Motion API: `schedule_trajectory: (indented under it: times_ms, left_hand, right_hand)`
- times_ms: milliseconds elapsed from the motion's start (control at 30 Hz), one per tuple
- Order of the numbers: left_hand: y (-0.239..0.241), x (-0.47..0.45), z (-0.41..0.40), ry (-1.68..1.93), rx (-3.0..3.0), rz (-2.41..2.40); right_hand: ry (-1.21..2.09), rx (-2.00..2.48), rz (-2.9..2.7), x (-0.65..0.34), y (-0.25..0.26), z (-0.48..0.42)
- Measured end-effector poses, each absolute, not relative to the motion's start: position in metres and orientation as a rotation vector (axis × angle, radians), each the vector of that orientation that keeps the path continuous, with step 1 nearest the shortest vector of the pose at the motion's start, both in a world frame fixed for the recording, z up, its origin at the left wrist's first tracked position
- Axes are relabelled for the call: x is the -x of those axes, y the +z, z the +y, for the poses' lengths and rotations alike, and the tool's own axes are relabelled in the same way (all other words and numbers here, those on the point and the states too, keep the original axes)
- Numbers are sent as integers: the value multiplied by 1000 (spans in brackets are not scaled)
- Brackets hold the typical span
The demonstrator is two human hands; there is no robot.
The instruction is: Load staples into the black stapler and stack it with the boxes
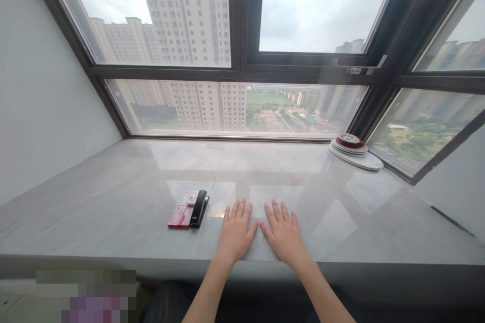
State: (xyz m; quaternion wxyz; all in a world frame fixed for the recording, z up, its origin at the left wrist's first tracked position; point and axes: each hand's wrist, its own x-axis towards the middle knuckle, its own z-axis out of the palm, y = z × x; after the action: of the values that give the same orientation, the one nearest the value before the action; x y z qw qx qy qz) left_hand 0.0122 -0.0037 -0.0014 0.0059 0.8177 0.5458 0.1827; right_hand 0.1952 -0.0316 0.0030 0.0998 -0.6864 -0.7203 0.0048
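Head view – surface: a pale stone sill (113, 202) is seen below a dark-framed window (237, 15).
Left hand: the left hand (235, 234) is laid palm down on the sill, fingers extended and slightly spread; nothing is grasped.
Right hand: the right hand (284, 234) is laid flat just beside it, thumbs nearly touching, fingers released – nothing is held.
Nearest item: a black stapler (199, 208) is found on the sill, to the left of and slightly beyond the left hand, near but apart from it.
Long axis: the stapler is set running away from the person, roughly parallel to the left hand's fingers.
Nearer hand: the left is judged nearer; the right is shut off from the stapler by the left.
Adjacent items: small red boxes (181, 216) are noted against the stapler's left side.
Forearms: both are brought in from the lower edge, converging toward the hands.
Far right: a stack of round plates (352, 146) is noted by the window corner, well apart from both hands.
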Motion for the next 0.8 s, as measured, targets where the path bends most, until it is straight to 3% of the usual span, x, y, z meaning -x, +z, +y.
schedule_trajectory:
  times_ms: [800]
  left_hand:
    - [-6, -14, -7, 576, -2597, 1714]
  right_hand:
    - [26, 2022, -2097, -194, 3, -34]
